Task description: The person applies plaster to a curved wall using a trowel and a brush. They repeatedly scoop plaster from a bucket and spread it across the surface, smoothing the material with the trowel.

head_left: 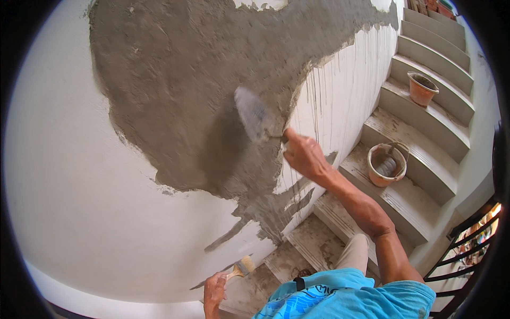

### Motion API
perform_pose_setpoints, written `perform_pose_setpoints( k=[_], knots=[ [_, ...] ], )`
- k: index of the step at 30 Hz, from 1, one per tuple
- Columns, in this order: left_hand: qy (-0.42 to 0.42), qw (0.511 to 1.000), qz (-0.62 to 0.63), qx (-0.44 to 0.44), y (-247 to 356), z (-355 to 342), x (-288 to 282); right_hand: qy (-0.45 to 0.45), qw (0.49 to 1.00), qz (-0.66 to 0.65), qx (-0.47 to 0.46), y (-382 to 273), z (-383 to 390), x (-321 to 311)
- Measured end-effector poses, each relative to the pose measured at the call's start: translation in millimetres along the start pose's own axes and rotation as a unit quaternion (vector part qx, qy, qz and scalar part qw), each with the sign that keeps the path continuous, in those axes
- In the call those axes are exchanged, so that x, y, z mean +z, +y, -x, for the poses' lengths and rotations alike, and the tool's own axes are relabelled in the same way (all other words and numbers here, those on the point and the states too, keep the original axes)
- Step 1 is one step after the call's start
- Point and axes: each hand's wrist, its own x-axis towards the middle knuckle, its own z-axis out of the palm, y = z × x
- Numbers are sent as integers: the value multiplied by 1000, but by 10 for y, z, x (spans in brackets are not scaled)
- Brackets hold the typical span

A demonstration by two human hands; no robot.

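My right hand (304, 154) is closed round the handle of a pointed trowel (252, 114), whose metal blade is smeared by motion. The blade is in front of a broad patch of wet grey mortar (175, 95) on the white wall; whether it touches the mortar I cannot tell. Low by the wall's foot, my left hand (214, 288) grips a paintbrush (243, 267) by its handle, with pale bristles pointing up and right. Grey drips (340, 80) run down the white wall right of the mortar.
A stained staircase (414, 154) climbs along the right. On it stand a bucket (387, 165) with a grey round thing inside, and farther up an orange bucket (423, 89). A dark metal railing (465, 258) edges the lower right.
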Motion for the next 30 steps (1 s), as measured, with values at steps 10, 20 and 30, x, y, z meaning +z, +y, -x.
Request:
perform_pose_setpoints(
  k=[10, 20, 30],
  knots=[
    [9, 993, 114, 27, 112, 113, -191, -19, 998, 60, 31, 25, -155, 25],
    [19, 964, 244, 107, 994, 198, -354, -217, 955, -119, 161, 931, 2539, 812],
    [-231, 946, 193, 120, 1858, -870, 1218, -11, 671, -494, 552, 1007, 3477, 393]
  ],
)
